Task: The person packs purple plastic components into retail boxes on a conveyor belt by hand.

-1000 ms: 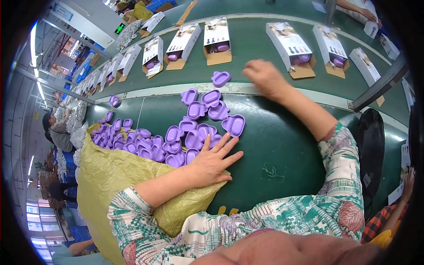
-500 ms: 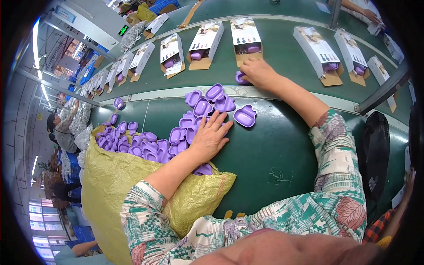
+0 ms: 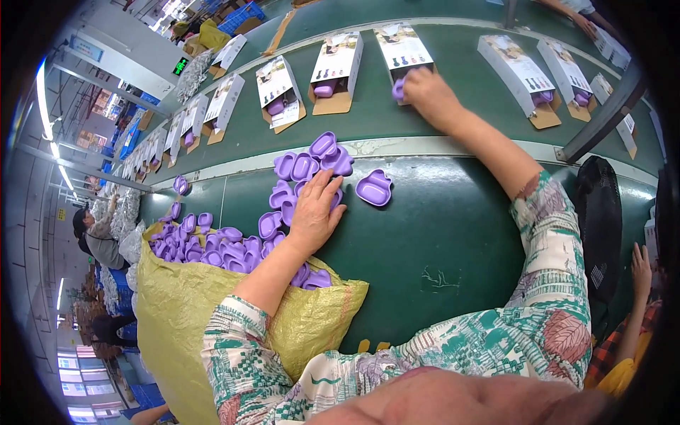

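Observation:
My right hand (image 3: 433, 99) is closed round a small purple plastic dish (image 3: 398, 88) at the open near end of a white printed box (image 3: 402, 48). Its fingers hide part of the dish and of the box's flap. My left hand (image 3: 312, 221) lies with fingers stretched out over a heap of similar purple dishes (image 3: 304, 167) on the green table. One dish (image 3: 374, 188) with a small eared rim lies by itself to the right of that heap. More of them spill from the mouth of a yellow woven sack (image 3: 177, 297) under my left forearm.
Several boxes, such as one (image 3: 338, 60) with an open flap, lie along the green belt (image 3: 453, 117) beyond a pale metal rail (image 3: 418, 146). A grey post (image 3: 609, 117) and a black bag (image 3: 601, 234) stand at the right. Other people are at both sides.
My right hand has carried the purple dish from the belt up to the box's opening. My left hand still rests on the heap. The whole view has shifted slightly.

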The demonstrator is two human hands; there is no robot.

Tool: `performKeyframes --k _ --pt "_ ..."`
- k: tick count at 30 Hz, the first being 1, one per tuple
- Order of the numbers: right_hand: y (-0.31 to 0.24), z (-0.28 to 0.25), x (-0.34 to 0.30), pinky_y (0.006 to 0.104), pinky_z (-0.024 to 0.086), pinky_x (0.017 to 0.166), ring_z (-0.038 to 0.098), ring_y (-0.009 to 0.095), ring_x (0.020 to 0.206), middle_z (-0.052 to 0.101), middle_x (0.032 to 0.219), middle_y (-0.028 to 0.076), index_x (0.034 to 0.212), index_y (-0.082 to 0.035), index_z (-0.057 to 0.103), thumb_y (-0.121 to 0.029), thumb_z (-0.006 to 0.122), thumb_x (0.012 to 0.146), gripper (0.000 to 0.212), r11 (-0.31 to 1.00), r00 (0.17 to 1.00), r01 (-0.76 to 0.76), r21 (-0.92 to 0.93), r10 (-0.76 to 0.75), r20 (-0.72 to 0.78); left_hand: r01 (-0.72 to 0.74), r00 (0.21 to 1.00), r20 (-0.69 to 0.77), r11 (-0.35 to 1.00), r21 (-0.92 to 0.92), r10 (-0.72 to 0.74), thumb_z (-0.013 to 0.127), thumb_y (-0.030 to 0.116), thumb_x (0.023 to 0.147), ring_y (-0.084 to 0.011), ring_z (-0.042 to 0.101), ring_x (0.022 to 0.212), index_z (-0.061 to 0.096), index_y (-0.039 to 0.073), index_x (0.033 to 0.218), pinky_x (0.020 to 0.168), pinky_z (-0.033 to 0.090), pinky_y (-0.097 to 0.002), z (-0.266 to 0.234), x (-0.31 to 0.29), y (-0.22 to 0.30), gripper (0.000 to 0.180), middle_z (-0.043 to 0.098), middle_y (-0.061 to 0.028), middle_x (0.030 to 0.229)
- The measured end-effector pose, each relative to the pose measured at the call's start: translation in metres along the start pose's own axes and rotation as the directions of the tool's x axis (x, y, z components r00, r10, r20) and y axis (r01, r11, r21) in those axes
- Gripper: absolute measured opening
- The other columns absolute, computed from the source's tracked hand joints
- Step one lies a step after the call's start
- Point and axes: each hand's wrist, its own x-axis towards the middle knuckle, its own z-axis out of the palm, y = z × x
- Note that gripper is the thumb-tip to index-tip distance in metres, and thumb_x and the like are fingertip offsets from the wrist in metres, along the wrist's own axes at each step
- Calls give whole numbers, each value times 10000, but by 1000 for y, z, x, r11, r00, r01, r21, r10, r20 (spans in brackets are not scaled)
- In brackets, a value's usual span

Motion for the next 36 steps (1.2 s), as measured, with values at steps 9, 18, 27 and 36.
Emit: performKeyframes --k 9,18,27,36 --pt "-92 -20 3 392 438 696 549 277 836 544 835 98 813 -75 565 -208 677 697 209 901 982 182 394 -183 -35 35 999 -35 999 -30 -36 677 72 724 -363 446 1211 473 45 1252 1000 382 -405 -15 -6 -8 567 454 -168 1316" --pt "-110 -16 -6 368 424 766 527 256 854 531 878 94 801 -54 524 -135 554 738 107 954 966 228 196 -247 77 14 999 -43 1000 12 -13 696 75 691 -357 432 1208 482 39 1226 1020 346 -429 -10 -8 -9 577 462 -167 1282" --pt "-3 27 49 401 442 677 558 267 855 560 856 76 806 -83 573 -93 566 732 75 947 980 -179 -268 149 -130 10 999 -43 1000 -7 -10 683 69 702 -362 446 1202 501 40 1216 1009 367 -414 -16 -8 -14 546 471 -167 1291" --pt "-126 57 63 368 464 760 546 254 945 557 970 82 862 -81 606 -120 531 781 117 912 960 251 323 -277 37 4 999 -42 1000 -4 -4 688 89 697 -348 463 1171 513 43 1167 989 371 -425 -16 -9 -15 503 474 -171 1256"
